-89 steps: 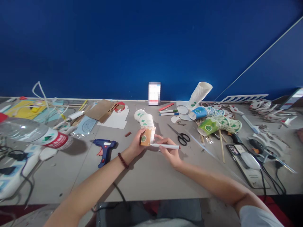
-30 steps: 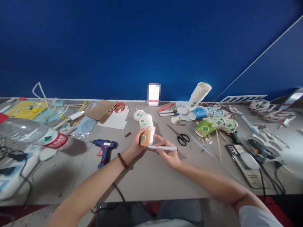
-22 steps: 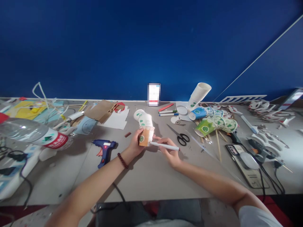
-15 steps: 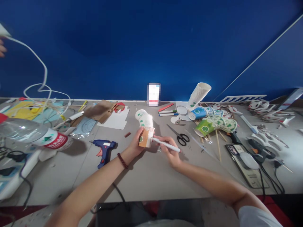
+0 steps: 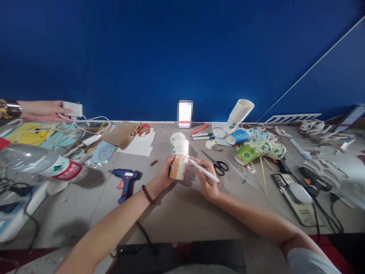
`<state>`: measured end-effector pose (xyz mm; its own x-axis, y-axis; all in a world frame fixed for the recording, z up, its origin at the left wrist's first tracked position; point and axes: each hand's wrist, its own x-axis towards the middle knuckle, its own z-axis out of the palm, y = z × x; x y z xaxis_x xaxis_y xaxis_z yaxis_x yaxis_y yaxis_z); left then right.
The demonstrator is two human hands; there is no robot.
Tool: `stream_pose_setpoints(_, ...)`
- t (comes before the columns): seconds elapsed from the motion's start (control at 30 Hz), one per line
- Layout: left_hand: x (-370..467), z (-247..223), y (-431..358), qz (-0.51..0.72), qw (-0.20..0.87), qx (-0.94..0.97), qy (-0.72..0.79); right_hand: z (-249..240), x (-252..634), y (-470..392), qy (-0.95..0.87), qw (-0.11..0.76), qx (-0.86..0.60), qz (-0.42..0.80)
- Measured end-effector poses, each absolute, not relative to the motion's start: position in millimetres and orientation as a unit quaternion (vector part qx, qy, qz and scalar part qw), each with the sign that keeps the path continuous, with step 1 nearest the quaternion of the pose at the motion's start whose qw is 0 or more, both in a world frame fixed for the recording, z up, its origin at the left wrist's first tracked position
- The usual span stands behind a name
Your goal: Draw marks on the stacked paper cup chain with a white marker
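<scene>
My left hand (image 5: 167, 173) is wrapped round a paper cup (image 5: 179, 169), partly orange, joined to white cups with green leaf prints (image 5: 180, 146) in a short curved row. In my right hand (image 5: 208, 180) is a white marker (image 5: 204, 170) with a red end, gripped like a pen. Its upper tip is at the orange cup's right side; I cannot tell whether it touches. Scissors with black handles (image 5: 221, 167) lie just right of my right hand. A blue glue gun (image 5: 125, 180) lies to the left of my left hand.
A co-worker's hand (image 5: 48, 110) holds a white charger at the far left. Nearby lie a water bottle (image 5: 42, 163) and torn cardboard (image 5: 121, 135). On the right stand stacked cups (image 5: 239, 114), beside decorated cup rows (image 5: 248, 152), a phone (image 5: 296, 201) and another glue gun (image 5: 316, 182).
The cups in my left hand have turned and shifted slightly right, showing less orange. My right hand has moved slightly right with the marker. A co-worker's hand has come in from the left, lowering a charger.
</scene>
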<state>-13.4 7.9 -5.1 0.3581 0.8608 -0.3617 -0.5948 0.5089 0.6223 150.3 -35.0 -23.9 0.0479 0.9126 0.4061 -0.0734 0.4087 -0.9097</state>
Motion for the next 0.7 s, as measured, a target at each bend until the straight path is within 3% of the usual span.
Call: stream_pose_setpoints(0.7,-14,-15,8,0.432,0.804,0.225,0.34,-26,158,-27,-0.582,0.609,-0.371,0.391)
